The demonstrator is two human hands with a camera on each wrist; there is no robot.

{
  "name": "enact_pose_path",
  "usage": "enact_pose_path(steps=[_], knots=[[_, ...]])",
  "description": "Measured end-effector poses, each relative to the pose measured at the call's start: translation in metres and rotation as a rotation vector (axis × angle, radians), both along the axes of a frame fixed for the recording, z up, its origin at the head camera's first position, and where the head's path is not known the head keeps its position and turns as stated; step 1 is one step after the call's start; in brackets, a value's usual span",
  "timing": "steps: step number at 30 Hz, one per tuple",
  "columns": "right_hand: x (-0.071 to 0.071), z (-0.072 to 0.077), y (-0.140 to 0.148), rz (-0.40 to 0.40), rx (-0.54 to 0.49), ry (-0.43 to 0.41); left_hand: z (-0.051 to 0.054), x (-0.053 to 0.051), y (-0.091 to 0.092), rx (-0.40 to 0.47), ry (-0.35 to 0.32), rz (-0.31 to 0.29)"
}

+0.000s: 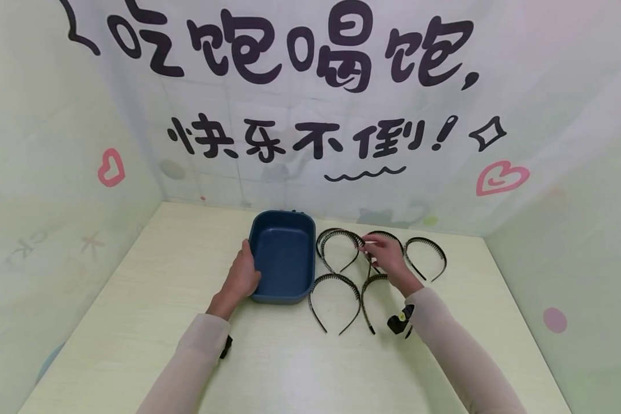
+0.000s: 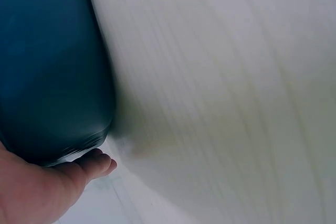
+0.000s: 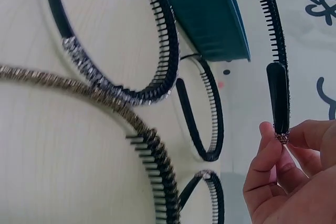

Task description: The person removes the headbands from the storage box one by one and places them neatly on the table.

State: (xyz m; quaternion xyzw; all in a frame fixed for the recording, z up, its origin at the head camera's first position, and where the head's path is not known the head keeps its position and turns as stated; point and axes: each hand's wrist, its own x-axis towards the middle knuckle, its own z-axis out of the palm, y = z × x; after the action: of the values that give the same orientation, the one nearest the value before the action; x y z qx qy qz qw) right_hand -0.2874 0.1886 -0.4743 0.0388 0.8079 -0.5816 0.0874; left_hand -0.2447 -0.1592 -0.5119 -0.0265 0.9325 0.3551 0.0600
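My left hand (image 1: 240, 273) holds the left side of a deep blue rectangular container (image 1: 283, 261), with the thumb at its rim and the fingers along the outer wall. In the left wrist view, fingers (image 2: 94, 164) lie beside the container's end. My right hand (image 3: 294, 171) pinches a black toothed headband (image 3: 280, 98) near its glittery band, lifted off the table. Other headbands lie around that hand: one at the front left (image 1: 336, 276), one at the far right (image 1: 441, 252), and overlapping ones beside the container. The right hand and sleeve partly hide some of them.
The pale wooden table (image 1: 300, 368) meets printed fabric walls (image 1: 300, 190) at the back and both sides. Dark devices are strapped to both wrists, the right one (image 1: 397, 323) hanging over a headband near the front.
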Motion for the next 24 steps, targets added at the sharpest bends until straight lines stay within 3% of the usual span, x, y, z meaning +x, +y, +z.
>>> enact_pose_path(steps=[24], knots=[[0.012,-0.011,0.059,-0.066,0.039,-0.046,0.002,0.001,0.000,-0.013,-0.015,-0.010]])
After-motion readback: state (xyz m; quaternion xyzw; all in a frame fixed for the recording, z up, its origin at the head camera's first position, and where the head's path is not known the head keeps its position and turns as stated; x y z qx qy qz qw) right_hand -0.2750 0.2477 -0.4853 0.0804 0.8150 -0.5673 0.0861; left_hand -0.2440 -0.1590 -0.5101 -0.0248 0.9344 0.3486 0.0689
